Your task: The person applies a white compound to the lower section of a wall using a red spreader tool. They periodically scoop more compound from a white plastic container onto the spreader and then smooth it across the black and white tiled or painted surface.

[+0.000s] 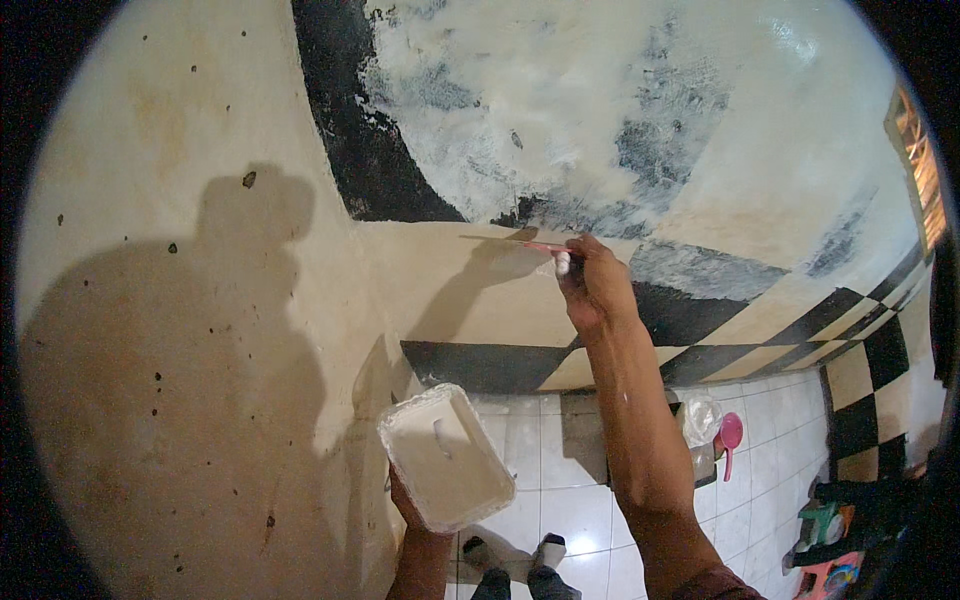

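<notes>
My right hand is closed around a thin flat spreading tool, seen nearly edge-on, close to the wall. White paste shows at its fingers. The tool points left across a cream band, just under a dark area partly smeared with white. Low on the left, my left hand grips a rectangular white tub from its left side and below. Pale paste or paint lies inside the tub, and its rim is crusted white. Most of the left fingers are hidden behind it.
A stained plain wall meets the painted wall on the left, with my shadow on it. Black and cream checks run along the painted wall's bottom. On the tiled floor stand a clear plastic bag, a pink dipper and colourful stools.
</notes>
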